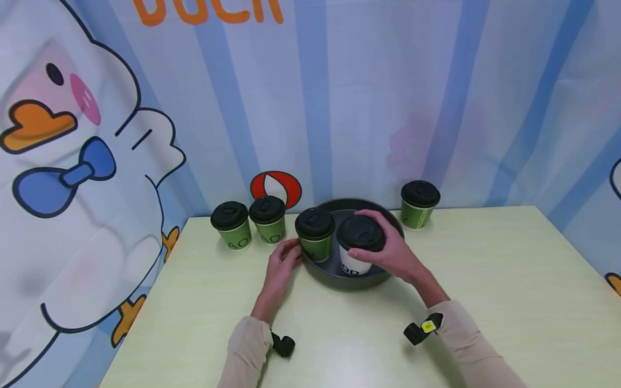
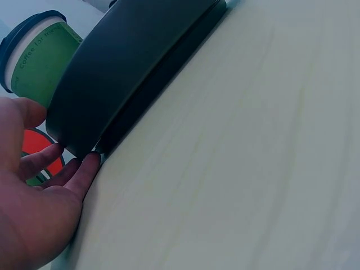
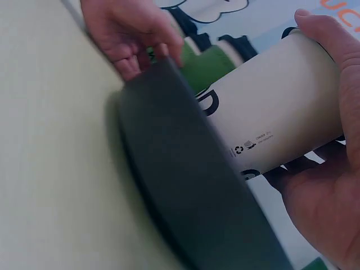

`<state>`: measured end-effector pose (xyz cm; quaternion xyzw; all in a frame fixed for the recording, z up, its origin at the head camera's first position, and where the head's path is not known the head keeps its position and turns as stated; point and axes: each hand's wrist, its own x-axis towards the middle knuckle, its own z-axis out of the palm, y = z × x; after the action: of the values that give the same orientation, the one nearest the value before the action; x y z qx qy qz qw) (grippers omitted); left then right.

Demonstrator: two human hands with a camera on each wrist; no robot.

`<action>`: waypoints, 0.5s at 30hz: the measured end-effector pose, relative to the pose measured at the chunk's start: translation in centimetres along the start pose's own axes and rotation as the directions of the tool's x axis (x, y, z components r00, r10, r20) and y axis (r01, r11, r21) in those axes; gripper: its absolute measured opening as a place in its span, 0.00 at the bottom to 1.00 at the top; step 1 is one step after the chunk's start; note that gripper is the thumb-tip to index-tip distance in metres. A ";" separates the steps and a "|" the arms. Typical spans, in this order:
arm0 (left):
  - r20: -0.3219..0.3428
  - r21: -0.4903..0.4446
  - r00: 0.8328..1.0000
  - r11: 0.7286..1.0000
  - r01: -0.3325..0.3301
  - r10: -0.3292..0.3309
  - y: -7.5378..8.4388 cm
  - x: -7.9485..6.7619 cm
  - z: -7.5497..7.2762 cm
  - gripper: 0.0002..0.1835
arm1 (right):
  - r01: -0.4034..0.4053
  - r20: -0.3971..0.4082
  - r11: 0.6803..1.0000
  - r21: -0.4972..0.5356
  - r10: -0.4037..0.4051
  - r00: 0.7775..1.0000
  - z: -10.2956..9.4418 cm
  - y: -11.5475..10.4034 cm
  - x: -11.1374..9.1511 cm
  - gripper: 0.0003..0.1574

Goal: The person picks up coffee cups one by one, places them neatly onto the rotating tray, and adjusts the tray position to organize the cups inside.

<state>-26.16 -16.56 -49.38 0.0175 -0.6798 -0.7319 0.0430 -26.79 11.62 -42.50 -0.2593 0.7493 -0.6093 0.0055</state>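
A dark round pan (image 1: 349, 283) rests on the table, a green paper cup (image 1: 316, 250) with a black lid standing in its left side. Beside that cup is a taller white paper cup (image 1: 353, 264), also black-lidded, inside the pan's rim. My right hand (image 1: 397, 254) grips the white cup near its lid, thumb on the near side and fingers round the far side. My left hand (image 1: 280, 267) holds the pan's left edge; in the left wrist view its fingertips (image 2: 90, 160) are at the bottom edge of the pan's wall (image 2: 121, 73).
Two green lidded cups, one at the far left (image 1: 235, 237) and one nearer the pan (image 1: 270, 230), stand left of it. Another green cup (image 1: 416, 215) stands behind right. A printed curtain (image 1: 359, 108) hangs along the back edge of the pale table (image 1: 339, 339).
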 end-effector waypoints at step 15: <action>0.003 0.006 1.000 1.000 -0.006 0.006 0.1 0.0 0.1 0.22 | -0.026 0.048 0.997 -0.070 0.029 0.998 1.5 1.0 0.1 0.52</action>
<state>-26.12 -16.47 -49.24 0.0143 -0.6822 -0.7297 0.0440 -26.72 10.32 -43.76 -0.2641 0.7731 -0.5762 0.0234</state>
